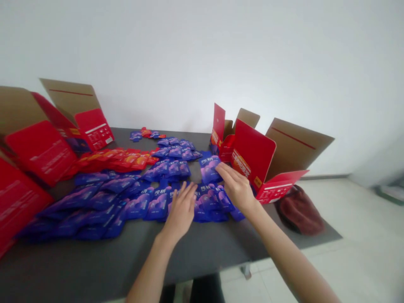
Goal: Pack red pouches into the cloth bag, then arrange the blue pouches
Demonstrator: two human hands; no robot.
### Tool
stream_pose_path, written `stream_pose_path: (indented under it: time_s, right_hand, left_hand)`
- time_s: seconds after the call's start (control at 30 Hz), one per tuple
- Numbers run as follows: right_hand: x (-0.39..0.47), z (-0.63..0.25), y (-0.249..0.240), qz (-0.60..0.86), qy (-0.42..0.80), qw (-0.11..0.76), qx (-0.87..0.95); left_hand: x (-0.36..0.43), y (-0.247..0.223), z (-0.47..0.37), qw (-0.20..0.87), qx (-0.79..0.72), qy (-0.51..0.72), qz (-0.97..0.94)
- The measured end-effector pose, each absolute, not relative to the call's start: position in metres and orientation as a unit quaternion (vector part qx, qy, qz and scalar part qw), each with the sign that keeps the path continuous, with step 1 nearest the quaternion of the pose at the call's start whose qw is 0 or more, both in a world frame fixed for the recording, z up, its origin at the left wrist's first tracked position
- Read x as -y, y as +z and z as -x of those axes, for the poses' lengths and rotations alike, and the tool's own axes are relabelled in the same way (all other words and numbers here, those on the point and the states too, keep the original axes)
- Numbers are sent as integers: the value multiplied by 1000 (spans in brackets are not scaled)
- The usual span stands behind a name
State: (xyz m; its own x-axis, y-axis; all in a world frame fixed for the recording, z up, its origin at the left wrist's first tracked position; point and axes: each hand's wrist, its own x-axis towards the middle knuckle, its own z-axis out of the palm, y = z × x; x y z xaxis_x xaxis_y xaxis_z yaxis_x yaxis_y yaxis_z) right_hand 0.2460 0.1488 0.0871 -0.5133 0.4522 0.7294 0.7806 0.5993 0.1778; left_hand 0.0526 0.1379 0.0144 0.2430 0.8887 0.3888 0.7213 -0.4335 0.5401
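Blue-purple pouches (158,202) lie in overlapping rows along the front of the grey table. My left hand (181,206) rests over this front row, palm down, its fingers stretched out and holding nothing. Up and to the right, my right hand (235,185) grips the right edge of a single blue-purple pouch (209,169), whose printed face is towards me. My right thumb is hidden. That pouch is raised over the right end of the row, beside the open red box (252,153).
Stacked blue-purple pouches (173,151) lie farther back, with red-orange pouches (126,159) to their left. Open red cartons (41,147) stand at the left, and another small open red box (217,134) at the back right. A dark red cloth (301,210) lies near the table's right edge.
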Motion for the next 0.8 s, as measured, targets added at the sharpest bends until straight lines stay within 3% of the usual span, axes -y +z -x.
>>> stream_pose_path:
  time_s: [0.07,0.17,0.33,0.5,0.7,0.8]
  right_hand:
    - [-133,-242,69,347,-244,314,849]
    - [-124,-231,43,358,-196,214,887]
    - [-124,-217,30,388,-92,118,910]
    - [-121,-228,39,376,-6,148,915]
    - [-124,-259,44,464,56,326,822]
    - [-136,-261,40,508,87,286,808]
  left_hand:
    - [-137,19,-44,118,-528,370,-755]
    - [-133,22,-30,108,-544,399,-730]
    - [-130,19,-26,112,-537,350,-759]
    - [-137,25,-48,126,-500,255,-818]
    - [-148,24,-67,120,-488,168,-848]
    - [-149,18,-69,108,-501,147,-846]
